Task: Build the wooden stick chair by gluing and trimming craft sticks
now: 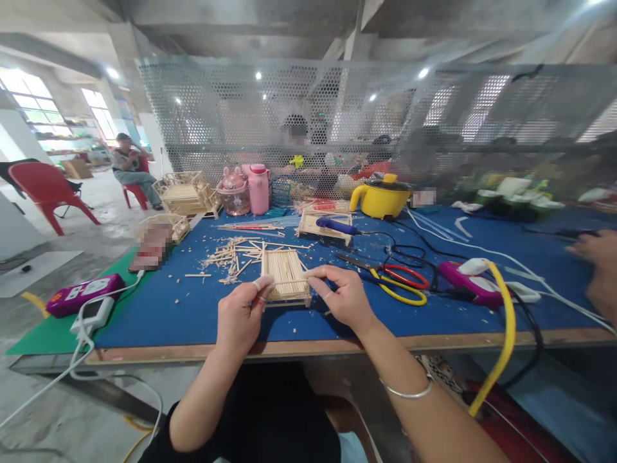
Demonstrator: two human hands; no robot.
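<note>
A small slatted piece made of wooden sticks [285, 265] stands on the blue table top near the front edge. Across its near part lies a thin wooden stick [290, 281], its two ends pinched between my hands. My left hand [242, 310] closes on the left end, beside the piece's left side. The right end is gripped by my right hand [343, 294], thumb and forefinger together. Loose short sticks [236, 256] are heaped to the left of the piece. Behind it, a blue glue gun [336, 226] rests on another wooden stick frame [308, 225].
Scissors with red and yellow handles [398, 285] lie to the right, near a purple power strip [470, 283] with cables. A yellow pot [384, 198] and pink bottle [258, 189] stand behind. Another person's hand [600, 254] is at the right edge.
</note>
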